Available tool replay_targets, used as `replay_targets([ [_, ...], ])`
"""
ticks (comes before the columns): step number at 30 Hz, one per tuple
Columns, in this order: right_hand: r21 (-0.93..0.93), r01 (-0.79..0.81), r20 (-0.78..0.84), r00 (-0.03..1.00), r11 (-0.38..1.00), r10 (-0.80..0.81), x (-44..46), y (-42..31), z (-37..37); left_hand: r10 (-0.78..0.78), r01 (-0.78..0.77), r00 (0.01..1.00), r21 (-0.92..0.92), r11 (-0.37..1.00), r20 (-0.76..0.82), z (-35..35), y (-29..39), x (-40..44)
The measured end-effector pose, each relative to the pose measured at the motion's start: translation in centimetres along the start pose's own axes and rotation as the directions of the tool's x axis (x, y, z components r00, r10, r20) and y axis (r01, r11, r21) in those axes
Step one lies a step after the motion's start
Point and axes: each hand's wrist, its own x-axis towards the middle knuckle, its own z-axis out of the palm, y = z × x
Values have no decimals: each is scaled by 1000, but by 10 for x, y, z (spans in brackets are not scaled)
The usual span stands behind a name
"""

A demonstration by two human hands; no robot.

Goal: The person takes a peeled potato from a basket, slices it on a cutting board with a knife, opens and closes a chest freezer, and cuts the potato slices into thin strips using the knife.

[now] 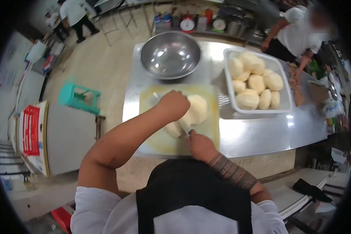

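Note:
On the cutting board (152, 140) lie pale pieces of a peeled root vegetable (197, 110), which looks like a large potato or jicama. My right hand (201, 145) is closed round the handle of a knife (183, 125), whose blade slants up and left between the pieces. My left hand (174, 104) is a closed fist over the blade's farther part; a bit of shiny metal in line with the blade shows beyond it. How its fingers meet the blade is hidden. Another cut piece (173, 129) lies left of the blade.
A steel bowl (171, 54) stands behind the board on the metal table (253, 134). To the right, a white plastic basket (232, 91) holds several peeled root vegetables. A co-worker (296, 33) handles brown material at the table's right end. A green stool (80, 97) stands left.

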Motion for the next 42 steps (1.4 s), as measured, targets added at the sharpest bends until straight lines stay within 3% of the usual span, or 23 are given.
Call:
replay_targets([
  [2,40,17,-20,1000,999,-16,-2,1,1,78,-88,985,57,995,152,6,9,20],
  [4,36,6,13,1000,999,-7,-1,5,4,173,-190,972,104,976,158,23,13,33],
  [5,37,21,5,1000,999,-21,-1,6,4,193,-236,948,152,960,252,22,17,37],
  [8,36,8,-2,1000,999,-8,-5,8,3,220,-261,947,160,952,235,26,21,36],
  [11,32,19,-15,1000,999,-18,-11,9,1,179,-215,942,101,971,285,26,20,33],
  [18,52,-2,-1,1000,999,2,-13,6,0,150,-206,826,43,978,544,19,14,39],
  [21,57,16,-11,1000,998,-15,-11,10,5,176,-127,804,-124,984,569,44,8,45],
  [24,26,29,-1,1000,999,-29,-11,9,6,102,-40,860,-134,990,501,-1,18,20],
  [26,16,19,-23,1000,1000,-19,-12,6,5,149,-105,867,-118,987,475,-21,16,8],
  [30,22,42,-66,997,999,-40,-10,18,25,262,-196,896,-209,958,360,26,-20,7],
  [31,-4,86,-116,989,996,-86,-11,16,24,175,-103,927,-224,969,332,24,-19,5],
  [35,8,-4,-28,1000,1000,4,-12,1,6,85,-68,995,-314,947,42,-5,-30,3],
  [36,2,-15,-21,1000,1000,15,-13,0,8,58,-87,993,-298,951,-104,-10,-29,2],
  [39,-21,-51,1,999,998,51,-13,-5,4,85,-189,949,-331,924,-305,5,-35,22],
  [42,-25,-62,5,998,998,62,-14,-9,1,114,-216,939,-300,929,-323,24,-25,32],
])
